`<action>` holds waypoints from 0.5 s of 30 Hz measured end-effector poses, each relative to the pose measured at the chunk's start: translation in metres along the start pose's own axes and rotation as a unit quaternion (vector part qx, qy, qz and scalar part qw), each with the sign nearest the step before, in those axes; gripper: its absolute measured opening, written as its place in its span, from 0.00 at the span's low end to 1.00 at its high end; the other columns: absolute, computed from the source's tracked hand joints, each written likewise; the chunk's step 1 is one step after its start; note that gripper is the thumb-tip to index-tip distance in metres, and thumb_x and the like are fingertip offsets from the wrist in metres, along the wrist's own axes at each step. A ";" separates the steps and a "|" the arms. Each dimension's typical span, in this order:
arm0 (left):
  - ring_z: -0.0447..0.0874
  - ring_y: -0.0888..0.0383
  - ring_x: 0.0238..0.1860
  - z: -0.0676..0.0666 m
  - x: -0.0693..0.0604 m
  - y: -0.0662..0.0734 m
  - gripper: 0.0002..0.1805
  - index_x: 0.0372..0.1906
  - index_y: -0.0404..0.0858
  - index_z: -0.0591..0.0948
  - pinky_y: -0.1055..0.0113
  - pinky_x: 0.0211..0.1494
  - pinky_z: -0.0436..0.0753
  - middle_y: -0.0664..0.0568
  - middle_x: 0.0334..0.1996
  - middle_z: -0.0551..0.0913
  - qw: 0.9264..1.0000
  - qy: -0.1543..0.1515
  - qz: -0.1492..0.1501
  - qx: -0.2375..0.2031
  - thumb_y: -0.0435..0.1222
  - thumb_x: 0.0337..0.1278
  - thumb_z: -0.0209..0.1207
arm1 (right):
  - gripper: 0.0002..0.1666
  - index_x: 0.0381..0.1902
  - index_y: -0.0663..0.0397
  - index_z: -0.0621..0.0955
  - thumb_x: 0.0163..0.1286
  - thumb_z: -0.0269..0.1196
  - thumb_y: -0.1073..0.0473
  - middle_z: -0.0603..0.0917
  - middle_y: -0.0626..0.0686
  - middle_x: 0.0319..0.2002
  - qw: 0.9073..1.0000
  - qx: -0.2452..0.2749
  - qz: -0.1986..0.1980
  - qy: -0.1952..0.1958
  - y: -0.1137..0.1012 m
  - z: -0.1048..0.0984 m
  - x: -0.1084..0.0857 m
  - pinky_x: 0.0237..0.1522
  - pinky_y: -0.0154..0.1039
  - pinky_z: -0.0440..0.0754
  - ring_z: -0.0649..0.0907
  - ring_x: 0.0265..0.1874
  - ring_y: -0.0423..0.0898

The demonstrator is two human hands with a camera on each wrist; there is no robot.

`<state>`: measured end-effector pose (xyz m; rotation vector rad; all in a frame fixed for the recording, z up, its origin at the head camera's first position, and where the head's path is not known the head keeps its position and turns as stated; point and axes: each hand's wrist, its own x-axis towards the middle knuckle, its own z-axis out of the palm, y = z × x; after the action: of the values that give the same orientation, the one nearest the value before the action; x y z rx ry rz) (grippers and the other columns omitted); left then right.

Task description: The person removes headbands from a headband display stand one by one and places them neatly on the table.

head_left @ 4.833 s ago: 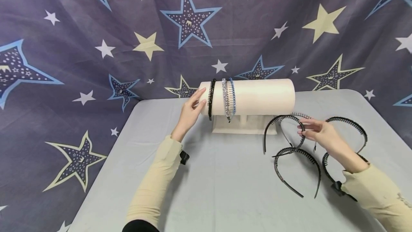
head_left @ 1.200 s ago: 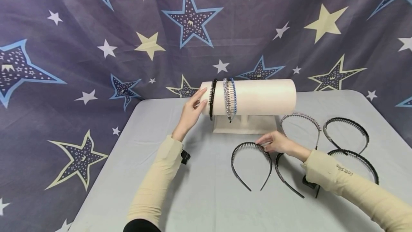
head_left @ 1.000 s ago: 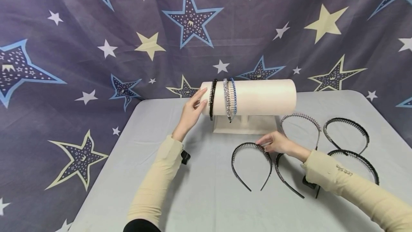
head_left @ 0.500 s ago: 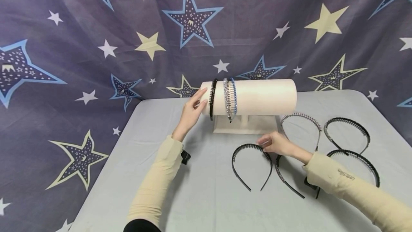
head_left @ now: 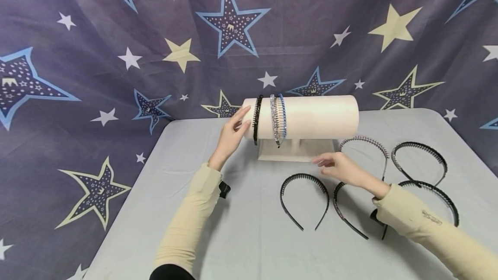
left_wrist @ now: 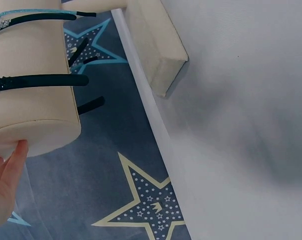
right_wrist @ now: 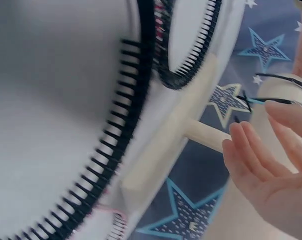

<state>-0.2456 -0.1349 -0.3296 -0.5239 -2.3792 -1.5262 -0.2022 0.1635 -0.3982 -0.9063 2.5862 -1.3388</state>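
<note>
A cream cylindrical headband stand (head_left: 320, 116) carries a black headband (head_left: 256, 120), a silver one (head_left: 274, 120) and a blue one (head_left: 283, 118). My left hand (head_left: 228, 139) rests its fingertips against the cylinder's left end; in the left wrist view its fingers (left_wrist: 16, 162) touch that end face. In front of the stand lies a black toothed headband (head_left: 304, 176) on the cloth. My right hand (head_left: 344, 168) hovers just behind and right of it, holding nothing, fingers loosely extended. In the right wrist view that hand (right_wrist: 275, 180) shows a bare palm.
Right of the stand lie a silvery toothed headband (head_left: 365, 138) and a black one (head_left: 418, 144). Two more black headbands, one at lower right (head_left: 446, 198) and one (head_left: 352, 227) partly under the right forearm, lie nearer. A star-patterned curtain (head_left: 303, 55) hangs behind the table.
A black headband has come from the cluster at right to the front of the stand. My right hand has released it and lifted slightly away. My left hand has stayed on the stand.
</note>
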 end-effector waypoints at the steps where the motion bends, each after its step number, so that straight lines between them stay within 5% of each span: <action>1: 0.68 0.45 0.57 0.000 0.000 0.000 0.22 0.60 0.35 0.68 0.59 0.58 0.72 0.40 0.63 0.60 1.000 0.000 -0.001 0.000 0.31 0.60 0.50 | 0.17 0.44 0.73 0.76 0.53 0.57 0.77 0.79 0.66 0.43 1.000 -0.001 -0.006 0.007 -0.001 -0.002 0.000 0.46 0.48 0.78 0.79 0.40 0.59; 10: 0.69 0.44 0.55 0.000 0.000 0.000 0.22 0.60 0.34 0.68 0.61 0.57 0.73 0.40 0.63 0.59 1.000 0.000 -0.005 -0.005 0.31 0.60 0.50 | 0.16 0.43 0.66 0.78 0.53 0.61 0.73 0.81 0.59 0.41 0.993 -0.060 -0.059 0.084 -0.021 -0.021 -0.003 0.43 0.46 0.80 0.80 0.40 0.55; 15: 0.69 0.44 0.55 0.000 0.000 0.000 0.22 0.60 0.35 0.68 0.62 0.57 0.73 0.40 0.64 0.59 1.000 -0.001 -0.008 -0.002 0.31 0.60 0.50 | 0.17 0.41 0.63 0.80 0.50 0.63 0.74 0.82 0.55 0.38 0.977 -0.111 -0.116 0.142 -0.031 -0.032 -0.005 0.41 0.29 0.78 0.78 0.36 0.40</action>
<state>-0.2460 -0.1347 -0.3299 -0.5099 -2.3874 -1.5388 -0.1944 0.1759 -0.3562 -1.1599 2.9739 -1.3393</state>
